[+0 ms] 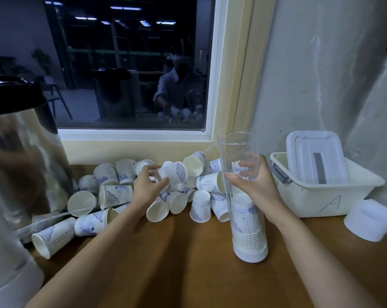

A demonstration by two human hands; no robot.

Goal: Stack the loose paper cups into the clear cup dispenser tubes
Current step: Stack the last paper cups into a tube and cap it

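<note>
The left hand (147, 185) reaches forward with its forearm stretched up from the lower left. Its thumb and fingertips pinch one paper cup (175, 172), which lies tilted on its side just beyond the fingers. The right hand (254, 185) comes in from the lower right, wrist bent inward. It grasps the clear tube (237, 147) about halfway up, thumb on the near side and fingers curled round the far side, seen through the plastic.

The tube stands nearly upright on its white base (251, 254) on the wooden table (188, 258), between the two forearms. A nested stack of cups (247, 232) fills its lower part, below the right hand.

A heap of loose cups (114, 196) spreads under and around the left hand, some on their sides and some mouth-down. A second clear tube (50, 218) lies on its side to the left of that forearm, beside a tall metal urn (21, 163).

Just right of the right hand sits a white bin (310, 198) with a lid (314, 156) propped inside. A white cap (370, 218) rests farther right. A dark window (126, 63) is beyond both hands.
</note>
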